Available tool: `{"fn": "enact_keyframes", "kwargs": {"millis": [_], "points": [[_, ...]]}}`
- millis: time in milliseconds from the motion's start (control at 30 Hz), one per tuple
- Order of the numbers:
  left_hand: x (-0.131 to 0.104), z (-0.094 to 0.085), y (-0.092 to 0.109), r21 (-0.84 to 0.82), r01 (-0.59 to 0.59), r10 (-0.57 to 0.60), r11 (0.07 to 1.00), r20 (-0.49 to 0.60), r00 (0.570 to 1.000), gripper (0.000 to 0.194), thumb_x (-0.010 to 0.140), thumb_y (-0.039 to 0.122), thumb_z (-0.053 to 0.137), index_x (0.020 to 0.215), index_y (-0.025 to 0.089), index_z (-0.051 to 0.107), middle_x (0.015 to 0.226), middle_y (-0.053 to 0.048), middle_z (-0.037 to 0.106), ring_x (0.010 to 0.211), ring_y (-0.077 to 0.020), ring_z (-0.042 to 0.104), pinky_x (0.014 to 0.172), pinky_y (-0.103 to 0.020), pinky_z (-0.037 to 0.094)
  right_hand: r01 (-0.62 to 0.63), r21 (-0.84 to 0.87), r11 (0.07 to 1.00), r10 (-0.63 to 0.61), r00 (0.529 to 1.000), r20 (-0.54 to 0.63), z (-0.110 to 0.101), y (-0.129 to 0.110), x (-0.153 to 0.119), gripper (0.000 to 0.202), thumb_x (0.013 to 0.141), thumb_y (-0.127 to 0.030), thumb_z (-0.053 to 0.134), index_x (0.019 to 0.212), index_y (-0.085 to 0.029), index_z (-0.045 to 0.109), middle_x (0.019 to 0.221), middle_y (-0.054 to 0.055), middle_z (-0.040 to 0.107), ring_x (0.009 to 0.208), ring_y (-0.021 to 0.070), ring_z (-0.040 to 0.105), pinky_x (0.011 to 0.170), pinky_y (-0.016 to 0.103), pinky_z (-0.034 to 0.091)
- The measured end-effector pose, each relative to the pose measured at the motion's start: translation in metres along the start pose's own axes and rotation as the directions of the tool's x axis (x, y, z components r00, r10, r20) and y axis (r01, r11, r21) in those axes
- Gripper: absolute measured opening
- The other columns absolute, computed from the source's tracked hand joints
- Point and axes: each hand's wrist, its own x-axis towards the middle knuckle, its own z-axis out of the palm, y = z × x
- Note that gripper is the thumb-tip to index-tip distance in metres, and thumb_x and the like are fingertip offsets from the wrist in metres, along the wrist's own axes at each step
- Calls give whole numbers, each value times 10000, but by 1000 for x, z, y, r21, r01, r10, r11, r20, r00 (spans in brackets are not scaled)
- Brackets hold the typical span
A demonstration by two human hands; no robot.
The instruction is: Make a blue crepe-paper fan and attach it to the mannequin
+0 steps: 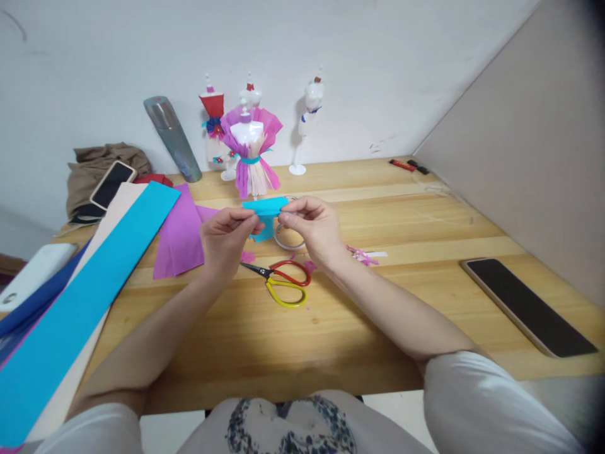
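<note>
A small folded piece of turquoise paper (265, 206) is stretched between my two hands above the table. My left hand (225, 238) pinches its left end, and my right hand (316, 230) pinches its right end. Behind and below it, more turquoise paper (263, 229) shows beside a roll of tape (289, 237), partly hidden by my right hand. Scissors (275, 275) with one red and one yellow handle lie just below my hands. A mini mannequin (248, 151) in a purple and cream paper dress with a turquoise belt stands behind my hands.
Long turquoise (89, 302), cream and blue paper strips lie at the left, near purple sheets (179, 236). More mannequins, including a white one (312, 104), and a leaning bottle (174, 139) stand by the wall. A phone (527, 306) lies right; pink scraps (363, 255) lie mid-table.
</note>
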Motion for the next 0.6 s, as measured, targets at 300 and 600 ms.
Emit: {"fn": "enact_keyframes", "kwargs": {"millis": [300,600], "points": [[-3,1,8,25,1,-1,1000,7,1000,168,679,293,827,724,192,701,565,22,707,522,-140,685,555,-264,578,-30,22,999,30,999,-15,1,-4,-4,215,569,-305,855,659,-213,683,681,-12,706,600,135,621,656,325,562],[-3,1,-1,-11,-38,38,999,16,999,205,679,303,856,762,183,712,553,27,692,503,-127,668,529,-231,554,60,7,998,-61,998,10,0,2,-2,200,617,-308,841,708,-215,688,736,-6,721,658,145,639,667,315,562]]}}
